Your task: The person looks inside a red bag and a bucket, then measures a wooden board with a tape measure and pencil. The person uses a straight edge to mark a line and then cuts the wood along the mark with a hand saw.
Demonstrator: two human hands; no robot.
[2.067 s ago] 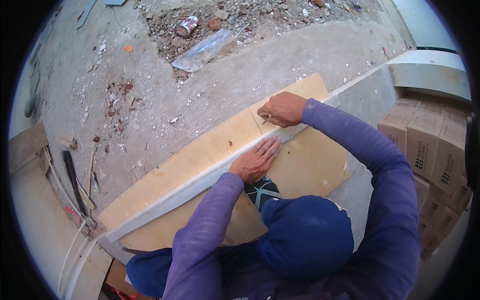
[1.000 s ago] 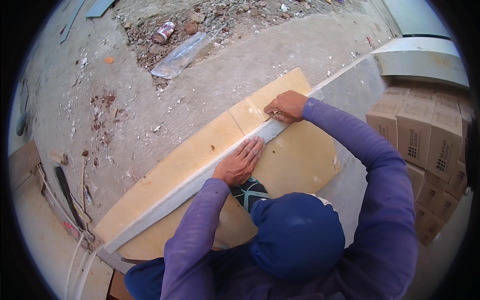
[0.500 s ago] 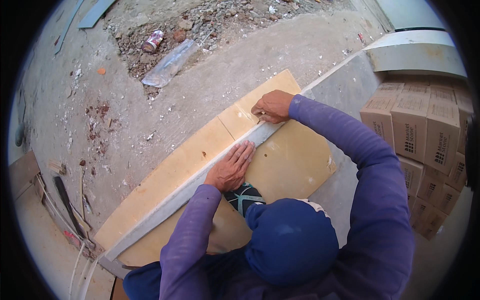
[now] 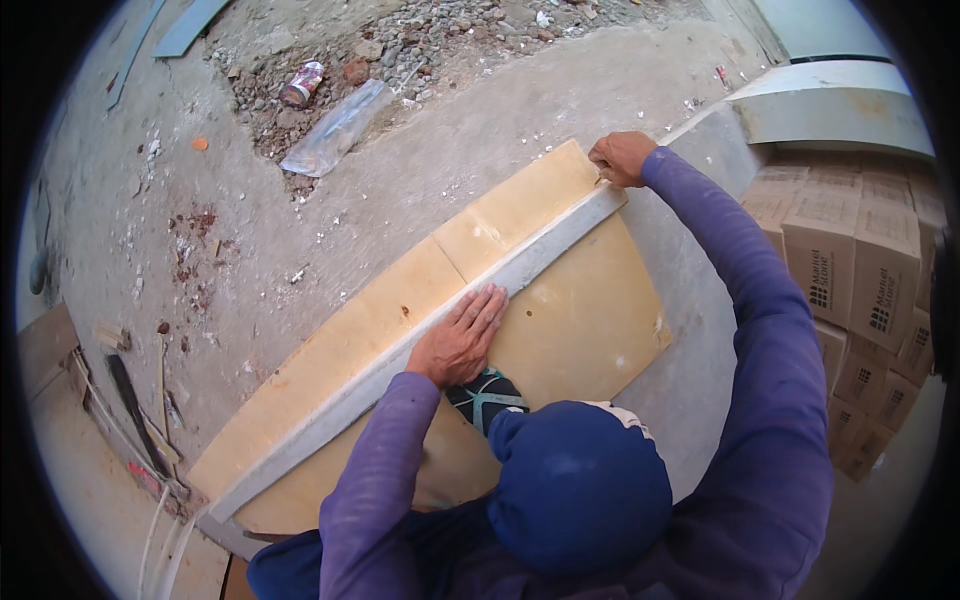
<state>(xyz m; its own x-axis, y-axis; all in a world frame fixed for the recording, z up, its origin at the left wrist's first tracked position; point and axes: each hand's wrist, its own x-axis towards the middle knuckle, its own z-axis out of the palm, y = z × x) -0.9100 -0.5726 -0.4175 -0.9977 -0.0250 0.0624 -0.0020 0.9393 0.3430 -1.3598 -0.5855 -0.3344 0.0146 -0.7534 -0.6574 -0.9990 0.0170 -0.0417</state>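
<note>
A long grey straight bar lies diagonally across a flat tan board, with board showing on both sides of it. My left hand rests flat on the bar near its middle, fingers stretched out and close together. At the bar's far right end, by the board's upper corner, my right hand has its fingers pinched together. Whatever small thing is in that pinch is too hidden to make out. A thin dark line crosses the board beyond the bar. Below my left hand, a dark shoe with green straps presses on the board.
Stacked brown cartons stand on the right. Beyond the board are gravel, a clear plastic bag and a crumpled wrapper. A dark-handled tool and thin sticks lie at left. My blue-covered head fills the lower middle.
My right hand has slid up and to the right along the bar, from partway along to its far end. My left hand and the bar stay in place.
</note>
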